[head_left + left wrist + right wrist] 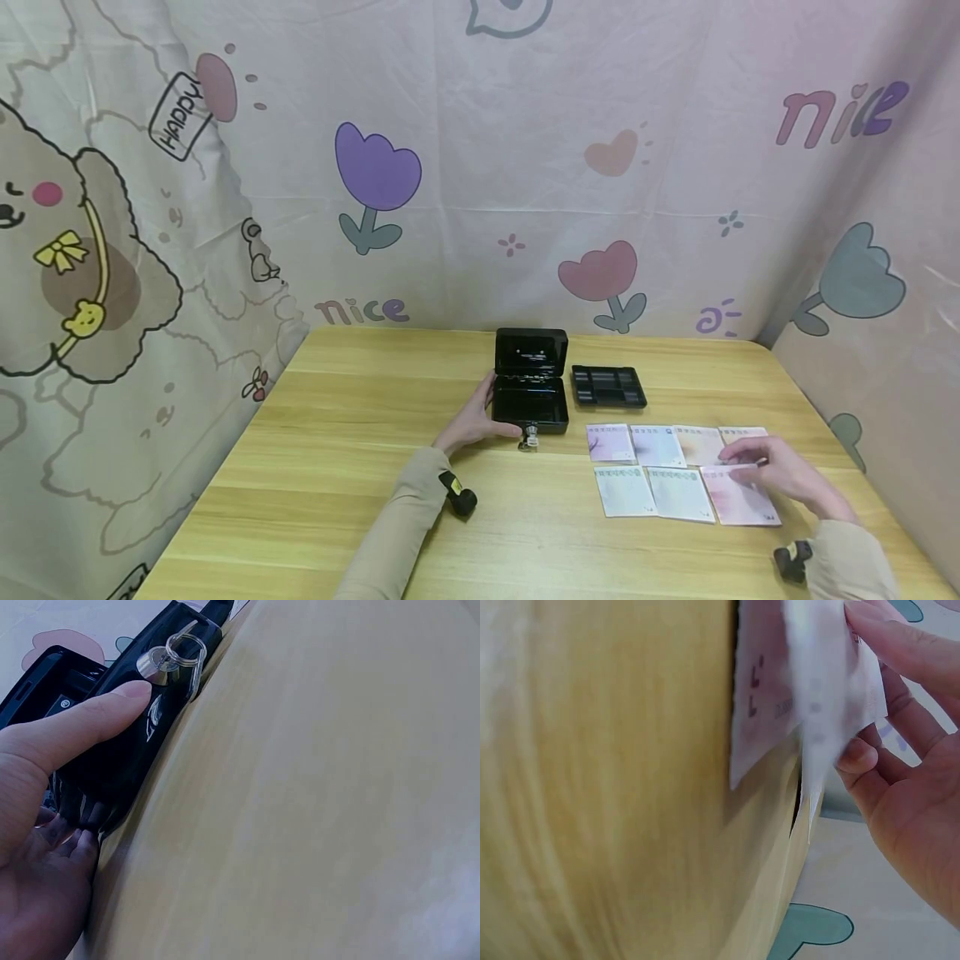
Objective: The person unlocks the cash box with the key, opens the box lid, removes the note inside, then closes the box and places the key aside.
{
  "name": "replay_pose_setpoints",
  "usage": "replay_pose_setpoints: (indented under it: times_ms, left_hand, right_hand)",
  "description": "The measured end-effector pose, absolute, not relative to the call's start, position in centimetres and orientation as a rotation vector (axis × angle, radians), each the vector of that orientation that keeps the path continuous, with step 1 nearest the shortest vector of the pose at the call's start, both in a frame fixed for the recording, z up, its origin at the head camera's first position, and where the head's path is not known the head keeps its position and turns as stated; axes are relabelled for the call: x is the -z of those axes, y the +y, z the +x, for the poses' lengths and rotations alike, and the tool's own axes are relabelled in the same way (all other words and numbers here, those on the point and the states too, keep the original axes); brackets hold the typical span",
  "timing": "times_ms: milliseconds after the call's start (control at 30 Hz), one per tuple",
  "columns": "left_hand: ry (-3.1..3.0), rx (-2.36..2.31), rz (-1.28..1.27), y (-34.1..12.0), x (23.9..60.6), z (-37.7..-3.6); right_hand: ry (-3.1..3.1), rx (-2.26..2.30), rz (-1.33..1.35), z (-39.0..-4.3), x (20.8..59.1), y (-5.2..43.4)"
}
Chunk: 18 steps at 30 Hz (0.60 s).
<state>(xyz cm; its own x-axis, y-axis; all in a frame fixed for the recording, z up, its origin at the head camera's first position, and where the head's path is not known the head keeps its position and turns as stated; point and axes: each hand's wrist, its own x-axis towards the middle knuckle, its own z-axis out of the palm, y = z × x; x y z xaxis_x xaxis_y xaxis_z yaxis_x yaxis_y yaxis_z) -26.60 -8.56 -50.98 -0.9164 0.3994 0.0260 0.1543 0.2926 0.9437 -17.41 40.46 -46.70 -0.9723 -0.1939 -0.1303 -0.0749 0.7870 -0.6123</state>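
Note:
A small black cash box (555, 428) stands with its lid (531, 350) raised, toward the back of the table. My left hand (477, 422) grips its left front corner, thumb along the front face and fingers at the side. Beside the thumb, keys on a ring (189, 649) hang at the silver lock (152, 667). At the right, my right hand (783, 472) is over the rightmost banknotes, pinching a pale banknote (821, 697) between thumb and fingers. Under it lies a pink banknote (761, 697); the fingers partly cover the upper-right banknote (742, 432).
A black compartment tray (609, 402) sits right of the box. Several pastel banknotes (625, 492) lie in two rows in front of the tray. The wooden table (315, 467) meets a printed curtain (465, 167) at its back.

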Motion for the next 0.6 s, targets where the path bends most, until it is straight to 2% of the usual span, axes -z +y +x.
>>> replay_pose_setpoints:
  times_ms: [300, 600]
  left_hand:
    - [2.345, -1.665, 0.506, -8.5, 51.0, -26.6]
    - [2.358, -1.674, 0.509, -8.5, 50.9, -26.7]
  right_hand:
    - [2.92, 1.024, -0.18, -16.9, 46.5, 40.4]
    - [3.111, 1.078, -0.361, -17.7, 45.5, 39.6]
